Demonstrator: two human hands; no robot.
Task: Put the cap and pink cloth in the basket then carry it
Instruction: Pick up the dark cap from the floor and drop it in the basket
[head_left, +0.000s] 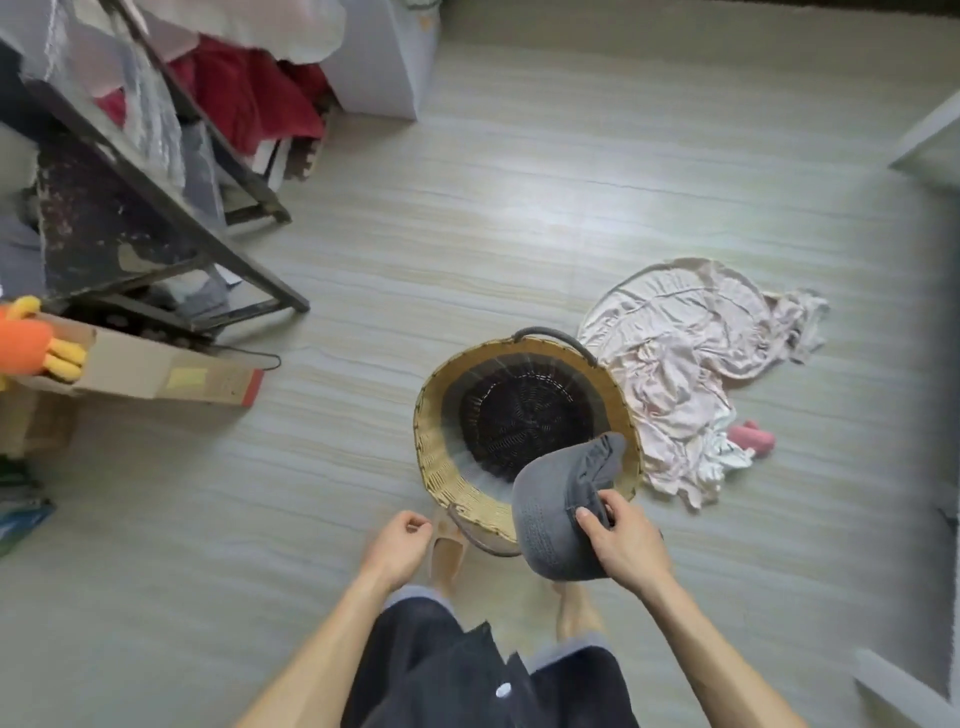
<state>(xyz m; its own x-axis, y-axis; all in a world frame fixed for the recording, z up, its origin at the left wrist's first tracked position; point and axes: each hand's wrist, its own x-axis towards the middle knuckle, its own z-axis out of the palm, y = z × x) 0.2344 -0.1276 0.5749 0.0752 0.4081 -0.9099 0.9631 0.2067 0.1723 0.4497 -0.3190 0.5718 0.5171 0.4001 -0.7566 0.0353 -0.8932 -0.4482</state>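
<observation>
A round woven basket (441, 447) with a dark inside and two dark handles stands on the floor in front of my feet; nothing lies in it. My right hand (626, 545) grips a grey cap (558, 512), held over the basket's near right rim. My left hand (397, 545) hovers loosely curled to the left of the near handle, holding nothing. A crumpled pale pink cloth (685, 374) lies on the floor just right of the basket, touching its side.
A small pink object (753, 439) lies by the cloth's right edge. A dark metal rack (156, 208) with clothes stands at the left, with a cardboard box (171, 371) and an orange plush toy (31, 345) below it. A white cabinet (384, 62) is behind.
</observation>
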